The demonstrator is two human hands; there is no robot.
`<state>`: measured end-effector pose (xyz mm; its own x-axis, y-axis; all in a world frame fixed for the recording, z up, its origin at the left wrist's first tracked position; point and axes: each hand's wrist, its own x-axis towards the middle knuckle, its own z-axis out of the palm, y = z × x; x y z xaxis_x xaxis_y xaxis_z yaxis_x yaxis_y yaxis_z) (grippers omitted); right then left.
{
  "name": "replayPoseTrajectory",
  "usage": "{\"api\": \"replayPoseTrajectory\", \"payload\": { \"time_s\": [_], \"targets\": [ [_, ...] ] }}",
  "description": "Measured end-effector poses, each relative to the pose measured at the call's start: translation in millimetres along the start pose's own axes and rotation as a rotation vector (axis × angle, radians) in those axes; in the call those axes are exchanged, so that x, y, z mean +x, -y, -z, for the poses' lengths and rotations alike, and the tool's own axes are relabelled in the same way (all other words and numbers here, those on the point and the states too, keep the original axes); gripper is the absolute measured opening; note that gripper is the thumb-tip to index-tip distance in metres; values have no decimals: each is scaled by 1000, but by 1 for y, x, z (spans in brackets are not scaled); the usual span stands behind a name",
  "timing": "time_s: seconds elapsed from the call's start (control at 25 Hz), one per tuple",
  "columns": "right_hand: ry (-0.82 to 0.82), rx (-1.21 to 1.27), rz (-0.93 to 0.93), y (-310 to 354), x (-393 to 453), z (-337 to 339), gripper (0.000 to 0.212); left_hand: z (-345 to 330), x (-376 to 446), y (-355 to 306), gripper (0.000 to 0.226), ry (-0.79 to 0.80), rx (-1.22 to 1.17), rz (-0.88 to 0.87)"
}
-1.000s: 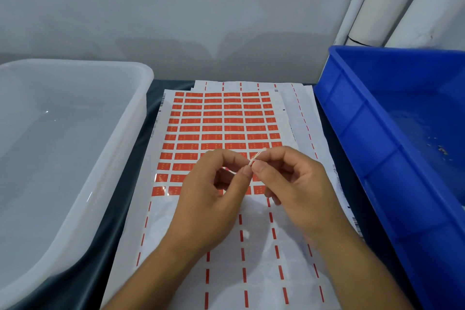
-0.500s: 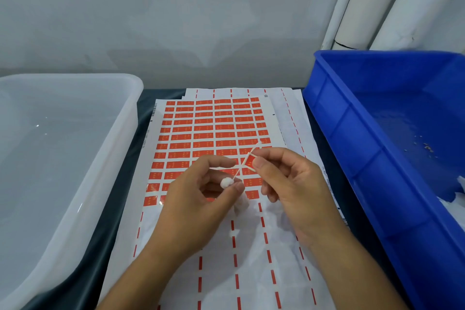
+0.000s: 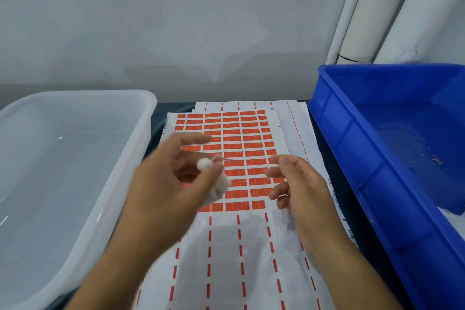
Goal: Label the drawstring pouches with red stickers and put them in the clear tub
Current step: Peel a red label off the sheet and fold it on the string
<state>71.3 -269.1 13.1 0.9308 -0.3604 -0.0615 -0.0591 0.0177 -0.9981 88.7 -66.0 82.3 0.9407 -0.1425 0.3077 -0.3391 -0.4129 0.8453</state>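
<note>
My left hand (image 3: 173, 184) pinches a small white drawstring pouch (image 3: 214, 184) between thumb and fingers, above the sheet of red stickers (image 3: 241, 156); the hand is blurred by motion. A thin string trails from the pouch toward the right. My right hand (image 3: 299, 184) hovers just right of the pouch with loosely curled fingers, holding nothing. The clear tub (image 3: 75, 209) stands at the left with no pouches visible in it.
A blue crate (image 3: 364, 158) stands at the right, with some white material at its lower right corner. Used backing sheets with red dashes (image 3: 239, 259) lie under the sticker sheet. White pipes (image 3: 372, 7) rise along the grey wall at the back right.
My right hand has let go of the string and drawn back to the right. My left hand has swung left with the pouch, toward the clear tub.
</note>
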Motion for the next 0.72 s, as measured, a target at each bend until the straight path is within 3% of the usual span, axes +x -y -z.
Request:
{"api": "replayPoseTrajectory", "payload": {
  "time_s": [0.16, 0.28, 0.36, 0.48, 0.6, 0.72],
  "targets": [
    [22, 2, 0, 0, -1, -2, 19, 102, 41, 18, 53, -255, 137, -152],
    [24, -9, 0, -1, -2, -3, 19, 189, 87, 87, 72, -302, 330, 8],
    [20, -22, -6, -2, -2, -3, 19, 224, 105, 135, 68, -283, 425, 101],
    [22, -39, -27, -2, -2, -4, 19, 233, 114, 158, 42, -197, 617, 246],
    [34, -42, -24, -4, -2, -3, 19, 214, 103, 134, 33, -55, 824, 336],
    [22, -58, -23, -4, -1, -2, 16, 196, 95, 105, 28, -73, 838, 250]
  ]
}}
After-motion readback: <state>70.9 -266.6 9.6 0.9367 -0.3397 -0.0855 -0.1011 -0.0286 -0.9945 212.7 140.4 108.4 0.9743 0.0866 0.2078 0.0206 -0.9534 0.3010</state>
